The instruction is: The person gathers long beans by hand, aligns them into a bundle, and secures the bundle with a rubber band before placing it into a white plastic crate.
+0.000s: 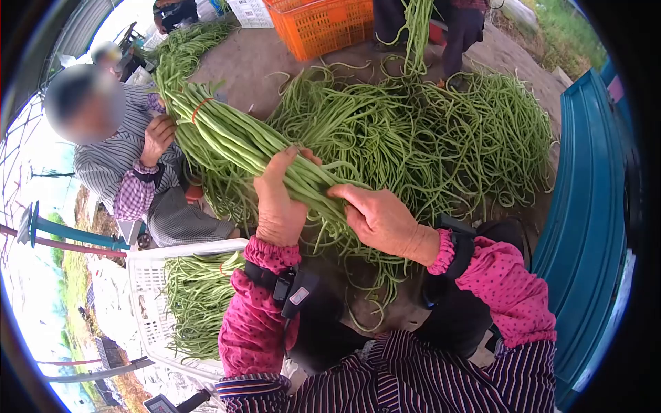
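Observation:
A thick bundle of green long beans (241, 141) stretches slantwise in front of me, with a red-orange band (200, 110) around its far end. My left hand (281, 196) is wrapped round the middle of the bundle, thumb on top. Nearer the loose lower end, my right hand (382, 217) is closed on the beans, its fingertips pinching at their side; whether it holds a band there I cannot make out. Beneath and beyond both hands spreads a large pile of loose long beans (385, 131) on the ground.
At my lower left a white crate (148, 303) holds more beans. A co-worker (138, 151) sits to the left, hands raised beside the bundle's far end. An orange crate (323, 27) stands at the back, near another person holding hanging beans (417, 34). Blue-green metal (585, 206) borders the right.

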Demonstrator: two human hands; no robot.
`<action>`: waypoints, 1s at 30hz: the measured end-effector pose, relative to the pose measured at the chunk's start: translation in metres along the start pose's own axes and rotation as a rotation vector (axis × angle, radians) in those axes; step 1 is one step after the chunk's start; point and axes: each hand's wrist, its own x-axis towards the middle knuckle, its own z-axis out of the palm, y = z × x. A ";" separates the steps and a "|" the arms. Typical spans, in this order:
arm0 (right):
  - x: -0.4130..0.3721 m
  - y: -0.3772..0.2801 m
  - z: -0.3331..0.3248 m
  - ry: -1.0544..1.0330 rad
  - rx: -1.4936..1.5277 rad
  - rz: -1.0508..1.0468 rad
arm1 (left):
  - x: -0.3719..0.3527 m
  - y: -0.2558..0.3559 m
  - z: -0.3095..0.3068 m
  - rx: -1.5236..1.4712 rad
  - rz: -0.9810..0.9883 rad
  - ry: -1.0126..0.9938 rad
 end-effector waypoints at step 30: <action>0.000 0.002 0.002 -0.185 0.863 0.655 | 0.012 0.005 -0.012 -0.040 0.097 0.138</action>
